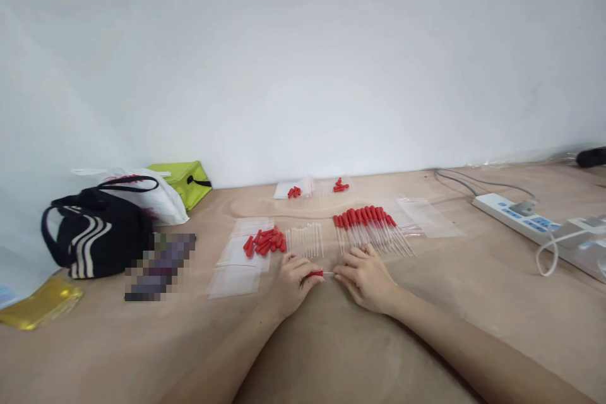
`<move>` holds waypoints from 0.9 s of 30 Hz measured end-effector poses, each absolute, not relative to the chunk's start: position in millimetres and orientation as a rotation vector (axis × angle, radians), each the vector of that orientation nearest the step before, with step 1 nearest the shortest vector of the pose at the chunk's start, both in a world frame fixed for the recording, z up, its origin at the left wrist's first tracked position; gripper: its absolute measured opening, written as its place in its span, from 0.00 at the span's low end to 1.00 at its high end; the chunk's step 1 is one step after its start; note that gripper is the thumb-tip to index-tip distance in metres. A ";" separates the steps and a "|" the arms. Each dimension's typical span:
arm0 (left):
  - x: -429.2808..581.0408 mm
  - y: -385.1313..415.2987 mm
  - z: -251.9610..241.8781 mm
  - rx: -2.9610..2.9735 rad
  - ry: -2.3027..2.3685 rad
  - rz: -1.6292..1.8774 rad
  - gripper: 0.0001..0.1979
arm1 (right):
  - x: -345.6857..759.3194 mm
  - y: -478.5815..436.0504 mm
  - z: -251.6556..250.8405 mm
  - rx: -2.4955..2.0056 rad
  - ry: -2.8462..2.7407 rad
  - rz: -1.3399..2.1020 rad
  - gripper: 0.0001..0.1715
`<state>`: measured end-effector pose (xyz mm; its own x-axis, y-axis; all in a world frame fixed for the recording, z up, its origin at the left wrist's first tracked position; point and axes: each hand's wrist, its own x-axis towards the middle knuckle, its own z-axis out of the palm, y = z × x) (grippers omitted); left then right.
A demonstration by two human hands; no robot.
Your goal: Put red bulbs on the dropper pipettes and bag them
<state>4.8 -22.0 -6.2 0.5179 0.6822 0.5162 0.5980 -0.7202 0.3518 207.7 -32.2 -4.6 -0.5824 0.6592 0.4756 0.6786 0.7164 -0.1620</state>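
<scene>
Between the fingers of my left hand (294,278) is a red rubber dropper bulb (314,274), lying sideways. My right hand (364,278) pinches a thin clear pipette tube (328,273) whose end meets the bulb's mouth; how deep it sits I cannot tell. Just beyond my left hand lies a heap of loose red bulbs (265,241) on clear plastic bags (237,268). A row of bare clear tubes (304,240) lies beyond the gap between my hands. Past my right hand, droppers with red bulbs on their tubes (367,221) lie side by side.
Small bags with a few red bulbs (294,192) lie near the wall. Flat clear bags (428,218) lie right of the droppers. A white power strip (516,218) with cables is at the right. A black bag (101,233), white plastic bag (165,202) and green bag (189,183) stand left.
</scene>
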 end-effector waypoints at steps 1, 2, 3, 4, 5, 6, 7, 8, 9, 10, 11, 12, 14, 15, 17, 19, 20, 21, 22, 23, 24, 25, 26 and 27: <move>3.1 -20.9 -6.4 2.620 1.156 0.991 0.05 | 209.1 -31.4 -4.4 -1.020 -2.421 -0.077 0.11; 1.4 -20.1 -6.5 2.607 1.206 1.006 0.07 | 210.9 -30.1 -4.5 -1.035 -2.423 -0.090 0.11; -0.1 -19.5 -6.7 2.582 1.259 1.026 0.10 | 212.9 -28.4 -5.0 -1.069 -2.408 -0.092 0.11; -1.2 -19.3 -6.9 2.546 1.310 1.041 0.12 | 214.9 -25.9 -5.7 -1.128 -2.371 -0.083 0.11; -2.0 -19.3 -7.2 2.504 1.351 1.048 0.13 | 216.8 -22.7 -6.3 -1.208 -2.307 -0.067 0.11; -2.3 -19.7 -7.5 2.463 1.379 1.041 0.12 | 218.2 -18.9 -6.8 -1.300 -2.226 -0.047 0.11; -2.1 -20.2 -7.6 2.431 1.398 1.021 0.11 | 219.0 -14.4 -7.1 -1.395 -2.138 -0.027 0.11; -1.6 -21.0 -7.5 2.413 1.410 0.987 0.10 | 218.8 -9.6 -7.0 -1.481 -2.056 -0.011 0.11; -0.9 -21.8 -7.2 2.408 1.415 0.948 0.09 | 217.5 -4.5 -6.6 -1.555 -1.989 0.000 0.12; -0.2 -22.5 -6.6 2.411 1.418 0.912 0.08 | 215.2 0.4 -6.0 -1.617 -1.940 0.002 0.13; 0.5 -23.1 -5.8 2.419 1.421 0.886 0.07 | 211.9 5.2 -5.2 -1.668 -1.907 -0.004 0.13; 0.9 -23.6 -4.9 2.428 1.423 0.868 0.06 | 207.9 9.6 -4.3 -1.714 -1.887 -0.017 0.13; 0.9 -23.8 -3.3 2.444 1.418 0.849 0.05 | 198.8 17.3 -2.6 -1.801 -1.859 -0.051 0.12; 0.7 -23.8 -2.7 2.452 1.412 0.842 0.04 | 194.4 20.5 -2.0 -1.846 -1.850 -0.066 0.12; 0.2 -23.6 -2.3 2.470 1.389 0.824 0.02 | 187.3 25.6 -1.6 -1.924 -1.844 -0.080 0.11; 0.2 -23.9 -2.4 2.489 1.363 0.808 0.01 | 183.4 29.0 -2.0 -1.974 -1.854 -0.075 0.11; 0.6 -24.2 -2.5 2.502 1.351 0.807 0.01 | 182.6 30.0 -2.5 -1.988 -1.865 -0.067 0.11; 1.0 -24.5 -2.4 2.521 1.344 0.812 0.01 | 182.5 30.7 -3.0 -1.994 -1.879 -0.058 0.11; 1.4 -24.7 -2.2 2.546 1.347 0.825 0.02 | 182.9 30.9 -3.4 -1.996 -1.892 -0.049 0.11; 1.4 -24.6 -1.9 2.575 1.366 0.848 0.02 | 183.7 30.8 -3.6 -1.994 -1.905 -0.042 0.11; 0.8 -24.0 -1.5 2.603 1.405 0.880 0.03 | 184.6 30.4 -3.7 -1.987 -1.914 -0.037 0.11; -0.6 -22.7 -1.1 2.623 1.473 0.922 0.04 | 185.5 29.7 -3.5 -1.975 -1.920 -0.036 0.11; -3.0 -20.6 -0.7 2.630 1.572 0.968 0.05 | 185.9 28.8 -3.0 -1.955 -1.923 -0.037 0.11; -6.4 -17.8 -0.4 2.621 1.692 1.013 0.05 | 185.9 27.6 -2.3 -1.927 -1.926 -0.040 0.11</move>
<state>-6.4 -17.8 -0.4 0.2803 0.7779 0.5624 0.8629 -0.4609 0.2073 185.9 27.6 -2.3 0.0433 0.9510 0.3062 0.9629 0.0420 -0.2666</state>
